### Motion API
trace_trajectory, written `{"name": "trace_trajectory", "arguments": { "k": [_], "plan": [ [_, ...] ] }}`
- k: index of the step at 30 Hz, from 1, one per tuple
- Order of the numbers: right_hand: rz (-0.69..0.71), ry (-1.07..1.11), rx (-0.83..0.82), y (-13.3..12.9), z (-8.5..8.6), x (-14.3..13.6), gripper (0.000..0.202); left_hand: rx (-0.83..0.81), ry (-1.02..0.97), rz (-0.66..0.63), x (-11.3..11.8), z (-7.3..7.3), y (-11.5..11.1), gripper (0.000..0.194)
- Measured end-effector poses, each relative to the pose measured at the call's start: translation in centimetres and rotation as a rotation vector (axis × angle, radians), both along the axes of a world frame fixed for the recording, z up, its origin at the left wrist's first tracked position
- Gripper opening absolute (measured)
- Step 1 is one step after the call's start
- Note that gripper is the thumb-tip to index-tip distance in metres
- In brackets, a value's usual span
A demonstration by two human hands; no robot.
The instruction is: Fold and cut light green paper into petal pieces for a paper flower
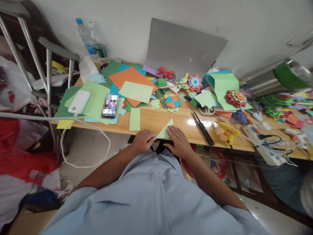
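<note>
Centrally, green paper triangle (164,132), between hands (144,141) (180,142)

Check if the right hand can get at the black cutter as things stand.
Likely yes. The right hand rests on the green paper triangle, but the black cutter lies just to its right, uncovered, with only bare tabletop visible between them.

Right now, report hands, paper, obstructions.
Left hand at left corner of green paper triangle. Right hand on its right side. Black cutter off to the right.
</note>
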State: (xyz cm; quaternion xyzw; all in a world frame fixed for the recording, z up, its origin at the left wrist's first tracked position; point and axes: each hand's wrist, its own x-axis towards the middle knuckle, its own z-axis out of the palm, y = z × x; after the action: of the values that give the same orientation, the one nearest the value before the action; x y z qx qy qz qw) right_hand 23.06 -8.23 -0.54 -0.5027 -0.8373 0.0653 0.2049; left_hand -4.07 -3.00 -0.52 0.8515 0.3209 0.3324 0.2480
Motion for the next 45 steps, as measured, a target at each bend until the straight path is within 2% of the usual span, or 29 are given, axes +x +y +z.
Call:
{"name": "trace_trajectory", "arguments": {
  "k": [3,6,9,13,14,16,19,22,24,28,30,33,35,38,40,42,43,45],
  "plan": [
    [0.012,-0.012,0.077,-1.0,-1.3,-0.1,0.050,0.056,-0.077,-0.025,0.0,0.0,-0.5,0.029],
    [0.075,0.114,0.164,-1.2,-1.5,-0.5,0.047,0.109,-0.161,-0.084,-0.1,0.5,-1.3,0.055],
    [0.021,0.305,0.175,-0.9,-0.1,-1.3,0.042,0.119,-0.249,-0.070,-0.6,1.4,-2.2,0.062],
    [-0.260,0.632,0.057,0.0,2.9,-2.2,0.026,0.154,-0.264,0.144,-1.9,2.0,-1.6,0.051],
    [-0.353,0.703,0.025,0.2,3.5,-2.2,0.023,0.169,-0.245,0.212,-2.2,1.9,-1.0,0.048],
    [-0.521,0.817,-0.047,0.7,4.2,-1.9,0.030,0.179,-0.170,0.336,-2.9,1.7,1.1,0.041],
    [-0.647,0.940,-0.207,1.3,4.1,-1.1,0.042,0.128,0.001,0.474,-3.7,1.6,5.3,0.040],
    [-0.677,0.994,-0.351,1.9,3.1,-0.6,0.044,0.065,0.217,0.503,-3.8,2.2,9.8,0.046],
    [-0.695,0.994,-0.400,2.0,2.5,-0.5,0.046,0.034,0.371,0.527,-3.3,2.7,12.4,0.058],
    [-0.696,0.994,-0.423,1.9,1.7,-0.3,0.048,-0.026,0.534,0.540,-1.8,3.0,15.9,0.074],
    [-0.667,0.986,-0.425,1.8,1.3,-0.1,0.048,-0.028,0.515,0.537,-1.3,2.9,16.8,0.068],
    [-0.621,0.973,-0.429,1.6,0.9,0.2,0.048,-0.004,0.445,0.531,-1.0,2.8,17.6,0.035],
    [-0.617,0.973,-0.438,1.7,0.7,0.4,0.048,-0.004,0.406,0.539,-1.0,3.1,17.9,0.019],
    [-0.621,1.002,-0.473,2.3,0.5,0.2,0.048,0.000,0.299,0.579,-1.0,4.0,17.7,0.029],
    [-0.622,1.069,-0.512,3.3,0.6,-0.3,0.047,0.008,0.199,0.642,-1.2,4.7,16.6,0.036],
    [-0.606,1.143,-0.556,4.9,0.9,-1.1,0.047,0.009,0.064,0.740,-1.5,5.5,14.1,0.044],
    [-0.591,1.168,-0.567,5.9,1.1,-1.6,0.048,-0.011,-0.120,0.784,-1.7,5.9,12.4,0.045],
    [-0.532,1.172,-0.586,8.3,1.6,-2.9,0.048,0.024,-0.357,0.784,-2.4,6.6,8.4,0.040]
  ]
}}
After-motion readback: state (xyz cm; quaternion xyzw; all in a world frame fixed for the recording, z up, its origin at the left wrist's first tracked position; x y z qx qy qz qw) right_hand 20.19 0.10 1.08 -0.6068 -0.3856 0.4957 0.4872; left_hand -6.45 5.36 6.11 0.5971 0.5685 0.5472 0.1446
